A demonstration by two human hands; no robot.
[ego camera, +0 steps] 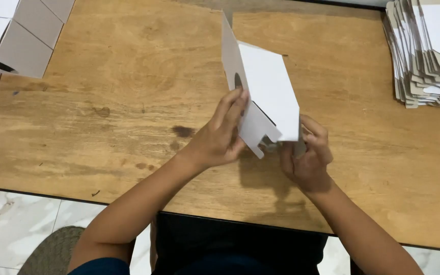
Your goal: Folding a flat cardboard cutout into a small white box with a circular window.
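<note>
A white cardboard box, partly folded into shape, is held above the wooden table, with its open end flaps pointing toward me. My left hand grips its left side, fingers pressed on the panel near a round cut-out hole. My right hand holds the near right corner, fingers curled around the bottom flaps. Both hands are touching the same box.
A stack of flat unfolded white box blanks lies at the table's far right. Several assembled white boxes stand at the far left corner. The table's near edge runs in front of me, with marble floor tiles below.
</note>
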